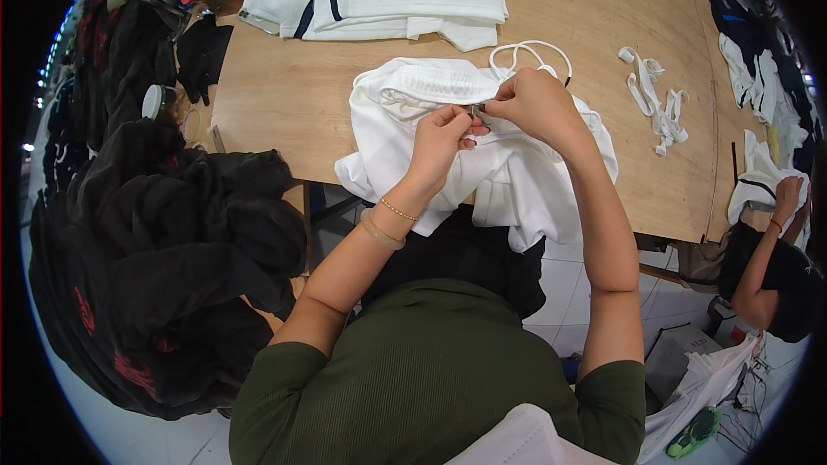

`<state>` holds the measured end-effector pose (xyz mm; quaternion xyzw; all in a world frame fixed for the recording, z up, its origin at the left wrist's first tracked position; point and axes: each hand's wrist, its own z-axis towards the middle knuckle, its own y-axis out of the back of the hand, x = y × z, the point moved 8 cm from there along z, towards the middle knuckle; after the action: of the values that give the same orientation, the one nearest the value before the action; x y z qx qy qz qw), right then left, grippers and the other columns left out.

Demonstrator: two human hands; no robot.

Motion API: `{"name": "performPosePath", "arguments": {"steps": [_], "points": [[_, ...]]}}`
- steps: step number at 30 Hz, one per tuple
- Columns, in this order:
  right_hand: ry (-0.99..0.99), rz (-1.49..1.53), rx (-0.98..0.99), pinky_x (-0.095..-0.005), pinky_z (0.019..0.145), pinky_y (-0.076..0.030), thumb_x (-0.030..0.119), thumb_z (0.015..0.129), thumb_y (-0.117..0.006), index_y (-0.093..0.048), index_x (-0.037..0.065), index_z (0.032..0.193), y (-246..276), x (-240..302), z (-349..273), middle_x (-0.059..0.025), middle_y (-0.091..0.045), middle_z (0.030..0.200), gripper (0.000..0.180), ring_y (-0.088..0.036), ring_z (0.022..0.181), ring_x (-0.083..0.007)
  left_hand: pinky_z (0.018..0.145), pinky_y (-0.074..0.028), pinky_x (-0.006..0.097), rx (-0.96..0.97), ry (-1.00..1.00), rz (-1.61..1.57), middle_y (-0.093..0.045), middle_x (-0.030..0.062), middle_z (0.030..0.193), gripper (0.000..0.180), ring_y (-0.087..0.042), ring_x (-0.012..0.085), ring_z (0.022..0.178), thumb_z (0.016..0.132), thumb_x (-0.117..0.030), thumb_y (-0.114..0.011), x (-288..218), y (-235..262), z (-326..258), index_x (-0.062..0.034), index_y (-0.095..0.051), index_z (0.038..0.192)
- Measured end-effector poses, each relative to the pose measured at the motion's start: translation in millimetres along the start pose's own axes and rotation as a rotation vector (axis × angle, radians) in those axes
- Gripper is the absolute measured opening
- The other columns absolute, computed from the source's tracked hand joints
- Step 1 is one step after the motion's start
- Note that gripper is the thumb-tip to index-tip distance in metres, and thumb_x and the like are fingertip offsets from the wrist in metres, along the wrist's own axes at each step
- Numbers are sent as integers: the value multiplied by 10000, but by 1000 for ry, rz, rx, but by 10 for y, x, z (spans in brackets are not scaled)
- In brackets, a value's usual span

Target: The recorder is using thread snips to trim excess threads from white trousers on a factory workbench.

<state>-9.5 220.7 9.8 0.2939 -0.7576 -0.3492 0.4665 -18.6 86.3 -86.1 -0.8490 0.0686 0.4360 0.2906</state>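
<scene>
A small item [474, 109], too tiny to identify, is pinched between the left hand [444, 142] and right hand [530, 105]. Beneath them, a white garment [379, 129] is draped over the counter [293, 112]; beyond, the white cord [551, 46] is probably best kept slack.

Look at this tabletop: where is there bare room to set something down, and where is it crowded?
Two patches of the table are bare: one between the dark clothes, the folded white stack and the white garment; another between that garment's cord and the white straps. Crowded: around the left hand and right hand, over the bunched garment.
</scene>
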Motion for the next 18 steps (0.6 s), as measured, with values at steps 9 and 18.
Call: {"name": "performPosePath", "arguments": {"steps": [9, 18], "points": [[33, -27, -55, -372, 595, -505, 307, 708, -672, -717, 11, 747, 235, -81, -133, -181, -643, 646, 302, -641, 615, -311, 625, -464, 230, -39, -176, 165, -592, 84, 1030, 96, -617, 124, 754, 897, -53, -510, -77, -125, -213, -9, -562, 829], [-53, 320, -227, -274, 510, -363, 268, 836, -634, -686, -29, 855, 830, -478, -612, -24, -557, 596, 302, -461, 546, -84, 703, -507, 321, 867, -659, 1015, -539, 59, 1192, 100, -617, 218, 837, 794, -148, -652, 182, -1236, -1281, -51, -642, 772]]}}
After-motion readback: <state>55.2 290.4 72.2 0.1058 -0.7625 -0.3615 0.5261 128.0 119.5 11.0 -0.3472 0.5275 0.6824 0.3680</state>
